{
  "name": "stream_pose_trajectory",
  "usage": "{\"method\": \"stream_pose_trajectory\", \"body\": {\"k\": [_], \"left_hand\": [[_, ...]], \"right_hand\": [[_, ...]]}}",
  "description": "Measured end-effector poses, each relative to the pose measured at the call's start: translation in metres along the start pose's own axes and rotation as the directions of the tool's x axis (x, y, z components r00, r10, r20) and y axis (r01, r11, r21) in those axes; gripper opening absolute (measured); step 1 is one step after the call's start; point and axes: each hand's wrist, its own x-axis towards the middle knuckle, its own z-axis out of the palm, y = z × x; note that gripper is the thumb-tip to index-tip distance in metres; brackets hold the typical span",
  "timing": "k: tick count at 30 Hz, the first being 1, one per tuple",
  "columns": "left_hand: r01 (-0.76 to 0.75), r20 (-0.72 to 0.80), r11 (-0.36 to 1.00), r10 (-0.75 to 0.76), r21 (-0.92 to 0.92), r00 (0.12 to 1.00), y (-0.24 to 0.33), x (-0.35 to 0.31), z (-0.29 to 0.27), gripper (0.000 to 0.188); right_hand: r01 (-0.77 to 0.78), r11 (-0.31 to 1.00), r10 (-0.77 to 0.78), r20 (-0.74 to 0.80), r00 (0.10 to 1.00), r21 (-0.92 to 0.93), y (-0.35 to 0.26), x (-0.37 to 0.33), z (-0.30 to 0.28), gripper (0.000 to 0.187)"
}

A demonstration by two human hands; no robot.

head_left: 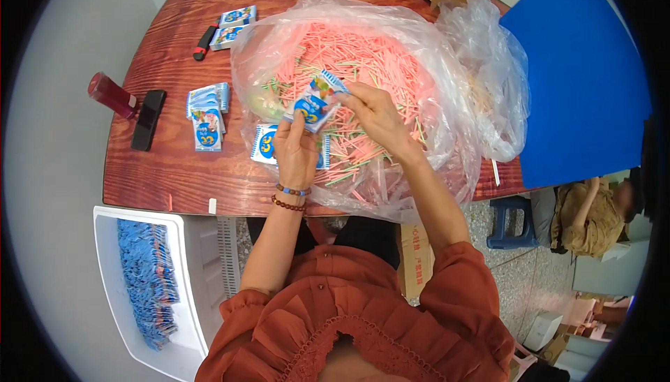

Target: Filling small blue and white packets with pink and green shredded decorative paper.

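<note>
rust-red blouse (349, 270) closest to the camera; beyond it, your two hands meet on one small packet.
you hold the blue-and-white packet (317, 105) tilted above the heap of pink and green sticks (359, 57) in the clear bag (457, 113). your left hand (296, 153) grips its lower end, thumb on top, other fingers bent underneath; your right hand (377, 114) pinches its upper right edge, though whether a stick sits between those fingertips i cannot tell. the step in hand looks like working at this packet's edge; the next move likely calls for a steady left hold and a light right pinch. more packets (264, 145) lie behind your left hand, partly hidden.
</note>
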Motion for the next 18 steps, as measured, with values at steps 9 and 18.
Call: {"method": "stream_pose_trajectory", "body": {"k": [9,18], "left_hand": [[-0.035,-0.034,0.993,0.040,0.116,0.999,0.051,-0.016,-0.021,0.020],[-0.289,-0.333,0.846,0.458,0.447,0.824,0.122,-0.026,-0.108,0.035]], "right_hand": [[-0.075,0.982,0.056,0.110,0.992,0.175,-0.026,0.029,0.048,0.019],[-0.041,0.994,0.012,0.268,0.963,0.105,-0.015,0.095,0.183,0.016]]}}
